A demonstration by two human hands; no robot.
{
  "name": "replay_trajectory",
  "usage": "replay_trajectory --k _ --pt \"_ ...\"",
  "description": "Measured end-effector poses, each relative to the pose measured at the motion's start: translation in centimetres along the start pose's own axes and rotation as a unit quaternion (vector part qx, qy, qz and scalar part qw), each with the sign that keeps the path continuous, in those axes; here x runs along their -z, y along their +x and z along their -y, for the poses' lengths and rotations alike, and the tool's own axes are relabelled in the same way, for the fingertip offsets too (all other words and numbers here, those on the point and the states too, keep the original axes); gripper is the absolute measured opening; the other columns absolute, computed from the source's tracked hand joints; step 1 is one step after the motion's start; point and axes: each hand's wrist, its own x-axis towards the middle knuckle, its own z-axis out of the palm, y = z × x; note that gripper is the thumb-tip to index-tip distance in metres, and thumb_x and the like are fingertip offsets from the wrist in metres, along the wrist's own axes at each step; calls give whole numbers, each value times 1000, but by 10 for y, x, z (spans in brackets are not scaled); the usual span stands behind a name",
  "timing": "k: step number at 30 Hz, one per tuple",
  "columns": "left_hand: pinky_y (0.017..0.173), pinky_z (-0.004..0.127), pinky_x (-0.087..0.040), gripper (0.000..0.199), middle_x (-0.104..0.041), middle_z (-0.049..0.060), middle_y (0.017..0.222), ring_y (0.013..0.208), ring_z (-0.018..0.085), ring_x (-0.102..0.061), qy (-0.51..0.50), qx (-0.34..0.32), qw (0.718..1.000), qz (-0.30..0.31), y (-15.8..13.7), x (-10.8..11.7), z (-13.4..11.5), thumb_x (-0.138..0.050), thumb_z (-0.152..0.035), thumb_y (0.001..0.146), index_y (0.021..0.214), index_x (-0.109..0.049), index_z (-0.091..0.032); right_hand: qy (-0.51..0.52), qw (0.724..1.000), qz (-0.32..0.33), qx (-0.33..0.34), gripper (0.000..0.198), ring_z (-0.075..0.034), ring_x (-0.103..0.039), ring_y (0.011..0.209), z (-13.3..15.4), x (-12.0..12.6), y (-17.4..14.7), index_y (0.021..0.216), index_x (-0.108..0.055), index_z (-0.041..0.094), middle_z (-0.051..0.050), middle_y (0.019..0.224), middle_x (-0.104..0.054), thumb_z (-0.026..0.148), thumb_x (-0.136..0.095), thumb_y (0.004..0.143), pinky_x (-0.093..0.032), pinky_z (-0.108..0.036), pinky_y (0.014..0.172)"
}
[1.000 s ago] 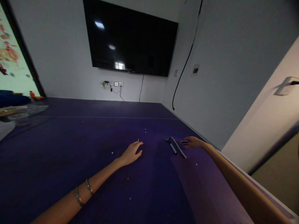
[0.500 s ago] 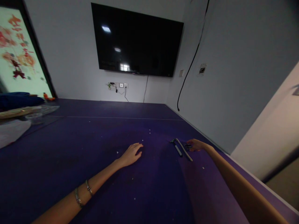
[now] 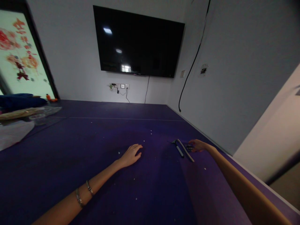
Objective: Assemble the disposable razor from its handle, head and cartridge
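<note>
My left hand (image 3: 129, 156) rests palm down on the purple tabletop (image 3: 150, 193), fingers extended and thumb apart, holding nothing. Farther right, my right hand (image 3: 198, 145) has its fingers closed around small dark pieces (image 3: 189, 147) at the table surface; their kind is too small to make out. Just left of those fingers lies a pale, slightly curved strip (image 3: 186, 151). Beside the strip is a thin tool with a grey-and-black handle and a small crosswise head, like a razor (image 3: 179, 150). The strip and the tool lie nearly side by side.
Dark blue cloth (image 3: 22, 101), clear plastic and a white bag (image 3: 15, 132) are piled at the table's left. A black cable (image 3: 191, 67) hangs by the right wall. White specks dot the tabletop. A television (image 3: 140, 43) hangs on the far wall.
The view has shifted slightly. Both hands stay in nearly the same places, and the strip and the razor-like tool have not moved on the table.
</note>
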Motion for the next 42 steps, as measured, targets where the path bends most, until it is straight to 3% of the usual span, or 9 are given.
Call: replay_trajectory --k 5,9,16,23,30,42 --pt "104 43 -31 36 -51 12 128 124 24 -41 41 39 998 -15 2 6 27 -44 -28 83 116 -51 -16 -43 994 -80 53 58 -24 -64 83 17 9 1 114 -61 17 -11 105 -66 15 -63 57 -51 -29 66" --pt "104 43 -30 34 -51 11 128 125 24 -40 82 66 994 -37 3 17 62 -43 -25 83 114 -53 -16 -47 988 -102 107 48 -25 -58 102 45 9 6 113 -62 14 -12 111 -64 17 -60 65 -44 -30 86" --pt "104 44 -28 35 -49 15 131 127 25 -38 117 148 981 -43 -9 28 102 -38 -27 86 116 -51 -13 -25 967 -135 214 41 -21 -60 96 108 -22 19 113 -61 14 -11 113 -62 16 -52 74 -44 -28 86" --pt "103 41 -30 35 -51 16 127 124 25 -41 129 163 977 -47 -14 21 101 -38 -27 87 115 -52 -13 14 942 -179 283 40 -21 -53 110 167 -74 24 114 -59 13 -12 115 -59 13 -50 76 -37 -31 97" --pt "102 40 -32 33 -55 13 122 121 24 -44 134 162 976 -58 -15 23 97 -38 -25 86 113 -53 -15 -3 954 -196 225 41 -24 -43 122 192 -120 19 121 -55 11 -15 130 -50 23 -42 84 -33 -38 101" --pt "101 39 -32 34 -54 14 124 121 24 -44 122 165 977 -66 -15 24 95 -39 -25 85 112 -56 -14 -27 952 -226 206 40 -24 -45 122 194 -125 12 118 -58 12 -14 128 -53 25 -39 85 -32 -38 101"
